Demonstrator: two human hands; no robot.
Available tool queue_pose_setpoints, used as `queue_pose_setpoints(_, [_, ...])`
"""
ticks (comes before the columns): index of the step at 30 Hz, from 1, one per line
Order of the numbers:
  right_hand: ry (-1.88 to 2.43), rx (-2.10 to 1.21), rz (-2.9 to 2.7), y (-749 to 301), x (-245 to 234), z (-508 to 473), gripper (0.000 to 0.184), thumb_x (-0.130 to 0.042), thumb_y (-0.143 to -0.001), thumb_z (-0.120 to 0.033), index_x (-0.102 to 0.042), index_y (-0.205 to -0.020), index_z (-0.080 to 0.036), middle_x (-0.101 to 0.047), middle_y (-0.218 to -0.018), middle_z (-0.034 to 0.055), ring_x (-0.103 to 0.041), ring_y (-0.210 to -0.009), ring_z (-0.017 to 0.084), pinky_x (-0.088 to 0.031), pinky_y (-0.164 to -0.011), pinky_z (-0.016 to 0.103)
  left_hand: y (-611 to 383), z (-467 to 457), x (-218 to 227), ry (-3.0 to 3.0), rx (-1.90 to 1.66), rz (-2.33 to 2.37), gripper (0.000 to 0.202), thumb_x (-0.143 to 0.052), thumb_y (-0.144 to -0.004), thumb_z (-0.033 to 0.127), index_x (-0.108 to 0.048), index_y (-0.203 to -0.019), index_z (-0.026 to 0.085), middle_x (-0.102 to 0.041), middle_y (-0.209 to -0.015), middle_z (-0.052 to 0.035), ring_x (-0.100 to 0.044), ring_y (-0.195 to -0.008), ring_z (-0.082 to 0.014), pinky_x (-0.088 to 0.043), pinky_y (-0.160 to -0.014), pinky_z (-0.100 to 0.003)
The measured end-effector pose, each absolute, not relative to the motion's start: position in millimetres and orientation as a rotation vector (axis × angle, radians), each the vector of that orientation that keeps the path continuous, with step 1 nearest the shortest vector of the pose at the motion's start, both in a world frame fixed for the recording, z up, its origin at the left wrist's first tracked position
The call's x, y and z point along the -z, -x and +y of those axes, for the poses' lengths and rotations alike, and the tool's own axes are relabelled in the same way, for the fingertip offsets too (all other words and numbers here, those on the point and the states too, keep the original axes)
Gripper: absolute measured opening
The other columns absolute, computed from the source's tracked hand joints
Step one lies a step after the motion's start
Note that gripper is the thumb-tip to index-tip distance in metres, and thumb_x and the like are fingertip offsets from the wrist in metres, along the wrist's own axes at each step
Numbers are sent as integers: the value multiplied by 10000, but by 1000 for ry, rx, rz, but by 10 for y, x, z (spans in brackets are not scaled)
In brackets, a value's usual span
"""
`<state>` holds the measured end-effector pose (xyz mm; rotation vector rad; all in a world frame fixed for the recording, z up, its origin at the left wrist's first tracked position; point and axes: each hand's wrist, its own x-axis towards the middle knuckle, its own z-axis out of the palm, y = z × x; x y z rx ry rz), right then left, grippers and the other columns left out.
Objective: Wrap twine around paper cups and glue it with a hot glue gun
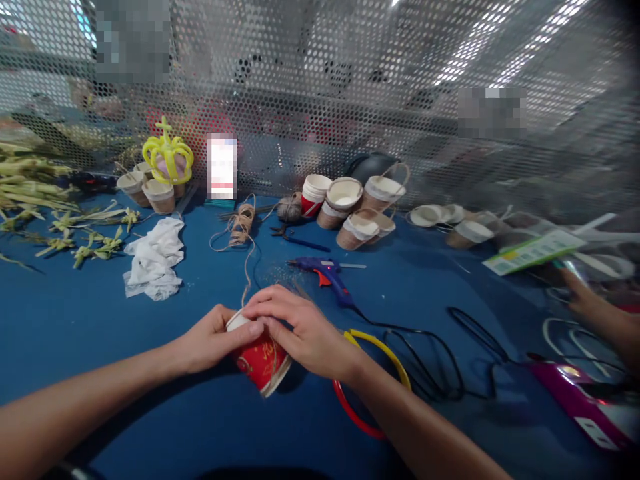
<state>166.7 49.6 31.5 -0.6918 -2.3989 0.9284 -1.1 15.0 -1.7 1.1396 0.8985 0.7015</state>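
Observation:
A red paper cup (256, 368) with gold print lies tilted between my hands, its white end up and its rim toward me. My left hand (213, 339) is closed around its left side, thumb across the cup. From the right, my right hand (300, 330) bends its fingers over the cup, fingertips where the twine (246, 273) meets it. That twine runs back to a wound bundle of twine (243, 223). Beyond my right hand lies a blue glue gun (327, 275) with an orange trigger. The fingertips' exact hold on the twine is partly hidden.
Twine-wrapped cups (345, 193), pliers (284, 232) and a crumpled white cloth (156, 257) lie farther back. A yellow-red ring (406, 377) is under my right forearm, near a black cable (440, 340). Another person's hand (595, 313) reaches in at right, above a purple power strip (575, 400).

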Motion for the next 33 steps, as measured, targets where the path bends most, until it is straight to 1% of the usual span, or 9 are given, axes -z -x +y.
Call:
queue_pose_setpoints(5, [689, -913, -2419, -1655, -317, 471, 275, -357, -841, -60, -559, -990, -172, -584, -1002, 53, -497, -972, 125, -419, -872, 314, -11, 155, 25, -1113, -707, 941, 442, -551, -704, 514, -564, -482, 132, -460, -420, 28, -370, -390, -64, -352, -425, -205])
queue_pose_setpoints(10, [676, -903, -2455, -1633, -354, 418, 284, -326, -850, -72, -539, -1021, -147, -594, -1019, 60, -485, -982, 126, -417, -872, 299, -2, 166, 35, -1126, -726, 955, 467, -548, -697, 509, -490, -403, 151, -372, -379, 53, -276, -372, -54, -278, -396, -204])
queue_pose_setpoints(14, [773, -935, -2400, -1654, -418, 426, 263, -348, -860, -111, -540, -1030, -173, -604, -1028, 40, -522, -972, 114, -417, -868, 288, 7, 175, 27, -1112, -747, 1011, 469, -532, -709, 502, -492, -401, 150, -390, -374, 44, -274, -369, -58, -248, -396, -209])
queue_pose_setpoints(17, [972, -878, -2233, -1798, -463, 544, 205, -407, -859, -216, -555, -995, -181, -625, -995, 39, -569, -916, 128, -443, -829, 291, 18, 190, 14, -1046, -796, 1068, 461, -541, -701, 499, -519, -409, 142, -451, -381, 22, -331, -371, -68, -275, -410, -209])
queue_pose_setpoints(19, [1218, -702, -2101, -1968, -452, 682, 220, -433, -848, -302, -564, -978, -183, -639, -959, 47, -596, -846, 147, -468, -769, 298, 29, 207, 9, -984, -875, 1095, 441, -560, -687, 493, -546, -424, 139, -503, -405, 4, -386, -390, -82, -311, -431, -210])
queue_pose_setpoints(22, [1790, -308, -2094, -2250, -335, 927, 290, -444, -832, -309, -543, -1061, -161, -603, -1056, 99, -573, -942, 203, -433, -831, 335, 47, 231, 10, -924, -1004, 1126, 402, -584, -675, 479, -594, -466, 135, -568, -460, -13, -438, -430, -100, -351, -460, -213])
queue_pose_setpoints(23, [1878, -279, -2102, -2328, -275, 1002, 305, -472, -810, -280, -548, -1063, -126, -587, -1076, 144, -554, -981, 247, -415, -848, 369, 51, 236, 11, -923, -1035, 1135, 395, -587, -674, 475, -603, -475, 135, -580, -475, -15, -445, -440, -101, -359, -468, -212])
queue_pose_setpoints(26, [1992, -312, -2158, -2457, -90, 1164, 309, -531, -746, -216, -575, -1017, -75, -598, -1033, 197, -562, -965, 296, -420, -818, 373, 54, 242, 11, -946, -1096, 1151, 389, -589, -678, 474, -612, -484, 137, -588, -485, -7, -451, -456, -101, -374, -489, -207])
queue_pose_setpoints(33, [2109, -378, -2135, -2443, -2, 1174, 394, -512, -722, -205, -510, -1076, -32, -617, -952, 199, -596, -854, 288, -436, -704, 340, 56, 250, 17, -994, -1125, 1153, 403, -587, -666, 508, -626, -514, 137, -583, -487, -1, -459, -472, -108, -381, -511, -213])
